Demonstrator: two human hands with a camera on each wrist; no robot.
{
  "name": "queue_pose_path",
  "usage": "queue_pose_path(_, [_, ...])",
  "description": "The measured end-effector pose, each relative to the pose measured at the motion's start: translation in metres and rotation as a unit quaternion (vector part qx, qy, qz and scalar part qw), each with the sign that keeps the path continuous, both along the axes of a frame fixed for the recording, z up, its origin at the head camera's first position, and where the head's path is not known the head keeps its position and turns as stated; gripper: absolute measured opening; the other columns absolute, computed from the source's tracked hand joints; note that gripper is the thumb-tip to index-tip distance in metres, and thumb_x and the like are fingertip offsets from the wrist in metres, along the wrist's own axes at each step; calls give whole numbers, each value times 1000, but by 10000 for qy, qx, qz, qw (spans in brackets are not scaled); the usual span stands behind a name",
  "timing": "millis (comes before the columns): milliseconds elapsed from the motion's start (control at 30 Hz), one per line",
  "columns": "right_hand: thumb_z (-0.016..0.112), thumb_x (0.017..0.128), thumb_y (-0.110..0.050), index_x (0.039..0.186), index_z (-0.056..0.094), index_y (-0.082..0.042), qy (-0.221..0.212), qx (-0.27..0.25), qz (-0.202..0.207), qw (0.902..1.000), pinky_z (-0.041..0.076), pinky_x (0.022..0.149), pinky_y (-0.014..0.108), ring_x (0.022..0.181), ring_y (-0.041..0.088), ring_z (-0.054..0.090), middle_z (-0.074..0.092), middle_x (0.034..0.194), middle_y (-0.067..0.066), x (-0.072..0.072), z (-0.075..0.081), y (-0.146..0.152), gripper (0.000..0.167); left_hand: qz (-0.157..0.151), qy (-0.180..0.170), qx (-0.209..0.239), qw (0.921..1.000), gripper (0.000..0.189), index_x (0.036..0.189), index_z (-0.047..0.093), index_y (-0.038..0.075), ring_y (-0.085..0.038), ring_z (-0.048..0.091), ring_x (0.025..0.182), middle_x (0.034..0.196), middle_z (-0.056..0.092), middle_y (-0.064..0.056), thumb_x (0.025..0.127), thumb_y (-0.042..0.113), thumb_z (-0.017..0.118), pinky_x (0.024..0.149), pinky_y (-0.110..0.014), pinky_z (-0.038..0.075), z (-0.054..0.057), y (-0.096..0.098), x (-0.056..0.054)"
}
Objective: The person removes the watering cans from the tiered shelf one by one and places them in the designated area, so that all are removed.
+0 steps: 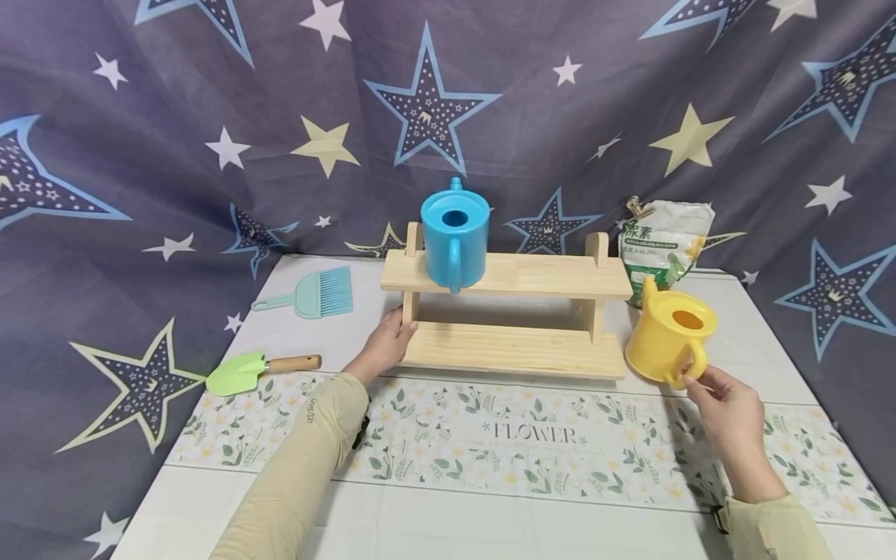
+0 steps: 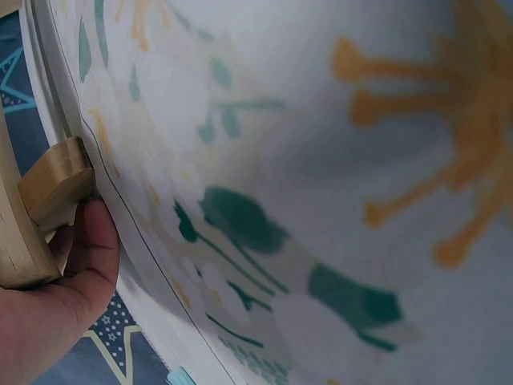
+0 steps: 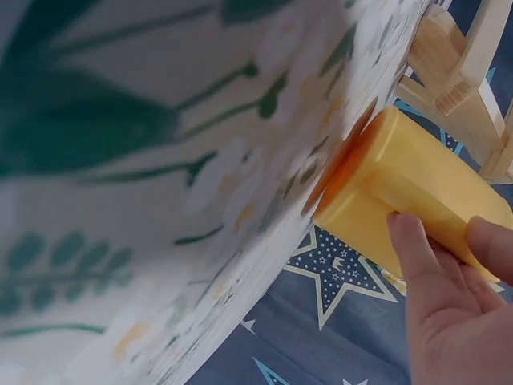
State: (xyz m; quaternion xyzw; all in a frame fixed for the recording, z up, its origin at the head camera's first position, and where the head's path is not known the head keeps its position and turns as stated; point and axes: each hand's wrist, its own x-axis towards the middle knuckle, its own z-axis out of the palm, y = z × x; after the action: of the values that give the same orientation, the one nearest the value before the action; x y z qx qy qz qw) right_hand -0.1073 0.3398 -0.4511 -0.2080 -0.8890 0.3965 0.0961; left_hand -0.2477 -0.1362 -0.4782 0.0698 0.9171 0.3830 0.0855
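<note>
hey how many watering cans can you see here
2: the blue watering can on top of the wooden rack, and the yellow watering can to the rack's right, held by the right hand. No others show.

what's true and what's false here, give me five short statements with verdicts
1. The blue watering can stands on the wooden shelf. True.
2. The left hand grips the shelf; the right hand holds the yellow watering can. True.
3. Both cans stand on the shelf. False: the yellow one is beside it.
4. The green trowel lies left of the shelf. True.
5. Its blade points toward the shelf. False: its handle does.
</note>
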Motion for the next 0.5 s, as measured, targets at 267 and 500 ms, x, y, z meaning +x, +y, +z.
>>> queue_pose_path(267, [59, 99, -17, 129, 57, 9, -357, 316, 198, 9987, 55, 64, 23, 99, 36, 65, 62, 120, 28, 3, -2, 3, 40, -1, -6, -32, 10000, 57, 155, 22, 4, -38, 35, 137, 149, 33, -23, 106, 29, 39, 113, -51, 27, -1, 0, 0])
queue_pose_path(500, [59, 98, -16, 128, 57, 9, -371, 378, 255, 9983, 57, 73, 42, 106, 43, 61, 62, 120, 29, 3, -5, 3, 39, 41, -46, -7, 10000, 57, 155, 22, 5, -37, 34, 138, 150, 33, -23, 106, 30, 38, 114, -50, 26, 0, 1, -1])
